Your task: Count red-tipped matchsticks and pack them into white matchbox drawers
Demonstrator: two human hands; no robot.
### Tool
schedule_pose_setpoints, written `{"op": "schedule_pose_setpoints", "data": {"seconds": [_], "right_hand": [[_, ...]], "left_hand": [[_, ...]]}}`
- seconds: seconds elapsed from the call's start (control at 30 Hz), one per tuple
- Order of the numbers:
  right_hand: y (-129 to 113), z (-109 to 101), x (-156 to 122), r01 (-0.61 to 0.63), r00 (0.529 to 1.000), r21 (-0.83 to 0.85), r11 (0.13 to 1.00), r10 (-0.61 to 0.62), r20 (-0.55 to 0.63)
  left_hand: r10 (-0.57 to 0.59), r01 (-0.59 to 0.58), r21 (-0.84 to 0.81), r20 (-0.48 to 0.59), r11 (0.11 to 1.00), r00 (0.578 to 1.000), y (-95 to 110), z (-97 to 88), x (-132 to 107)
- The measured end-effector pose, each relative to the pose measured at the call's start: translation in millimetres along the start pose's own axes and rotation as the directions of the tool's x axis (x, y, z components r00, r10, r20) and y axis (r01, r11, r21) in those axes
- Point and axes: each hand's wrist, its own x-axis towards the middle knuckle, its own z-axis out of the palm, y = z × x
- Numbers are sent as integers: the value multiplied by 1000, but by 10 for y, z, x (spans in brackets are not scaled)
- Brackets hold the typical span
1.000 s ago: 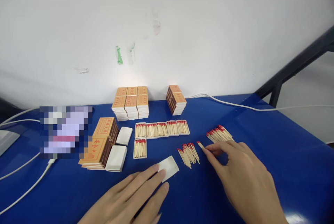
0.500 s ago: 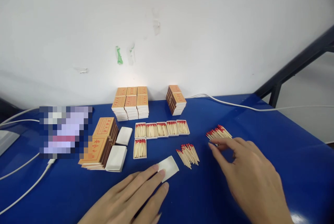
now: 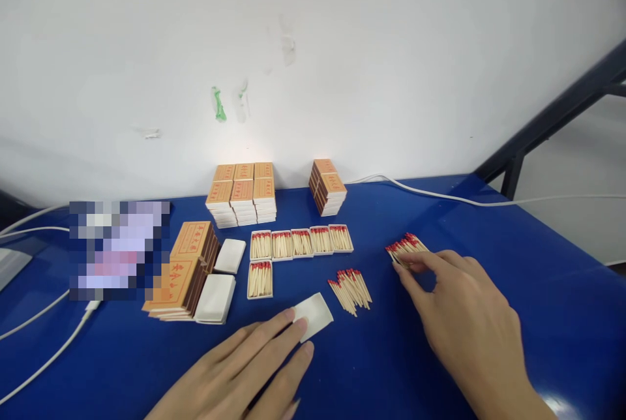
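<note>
My left hand (image 3: 235, 374) lies flat and open on the blue table (image 3: 381, 368), its fingertips resting on an empty white matchbox tray (image 3: 317, 313). My right hand (image 3: 464, 319) reaches to a loose pile of red-tipped matches (image 3: 407, 245) at the right, thumb and forefinger pinched on the pile's near ends. A smaller pile of matches (image 3: 351, 288) lies between the two hands. Behind it stands a row of filled trays (image 3: 300, 242), with one more filled tray (image 3: 260, 278) in front of the row's left end.
Stacked orange matchboxes (image 3: 242, 193) and a smaller stack (image 3: 328, 186) stand by the wall. Orange sleeves (image 3: 188, 267) and two stacks of empty white trays (image 3: 215, 298) lie at the left. White cables (image 3: 440, 197) cross the table. A black metal frame (image 3: 548, 126) stands at the right.
My right hand has left a match at the smaller pile and moved right and away to the far pile of matches. My left hand has stayed on the empty tray.
</note>
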Motion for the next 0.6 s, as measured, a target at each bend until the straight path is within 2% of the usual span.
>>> {"op": "schedule_pose_setpoints", "data": {"seconds": [0.2, 0.4, 0.6], "right_hand": [[-16, -9, 21, -13, 1000, 26, 1000, 12, 22], [-81, -105, 35, -105, 989, 104, 989, 93, 113], [-190, -133, -84, -91, 991, 164, 982, 72, 117]], "left_hand": [[-2, 2, 2, 2, 1000, 1000, -1, -9, -17], [-1, 1, 2, 4, 1000, 1000, -7, 20, 16], [1, -1, 0, 8, 1000, 1000, -1, -4, -19]]}}
